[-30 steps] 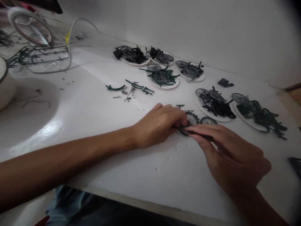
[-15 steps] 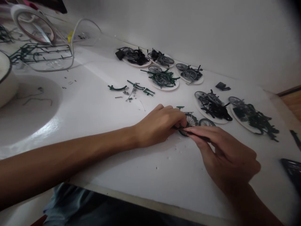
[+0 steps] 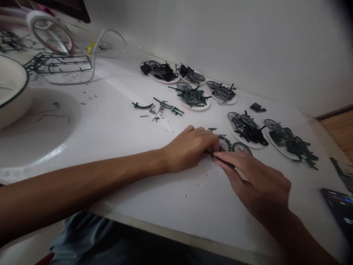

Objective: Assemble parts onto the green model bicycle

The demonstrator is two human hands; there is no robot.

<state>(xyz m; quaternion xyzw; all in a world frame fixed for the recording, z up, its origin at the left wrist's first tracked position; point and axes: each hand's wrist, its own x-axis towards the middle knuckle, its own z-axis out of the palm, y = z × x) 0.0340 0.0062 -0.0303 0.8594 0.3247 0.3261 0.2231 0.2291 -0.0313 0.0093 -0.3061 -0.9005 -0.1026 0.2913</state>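
My left hand (image 3: 191, 145) rests on the white table with its fingers closed around a small dark green model bicycle (image 3: 224, 142); a spoked wheel and a small piece like a saddle show beyond the fingers. My right hand (image 3: 256, 180) pinches a slim dark rod-like piece (image 3: 229, 163) between thumb and fingers, its tip meeting the bicycle at the left fingertips. What that piece is, I cannot make out. Just past my right fingers lies another spoked wheel (image 3: 242, 148); whether it is joined to the bicycle is hidden.
White plates with model bicycle parts stand at the back, among them one with green parts (image 3: 193, 96) and one with black parts (image 3: 247, 129). Loose green parts (image 3: 143, 105) lie left of them. At the left are an enamel bowl (image 3: 13, 95) and part frames (image 3: 64, 64); a phone-like device (image 3: 338, 209) is at right.
The whole view has shifted slightly, bringing more of the bowl and the device into sight. Both hands keep their grip, the right one tilted a little differently at the bicycle.
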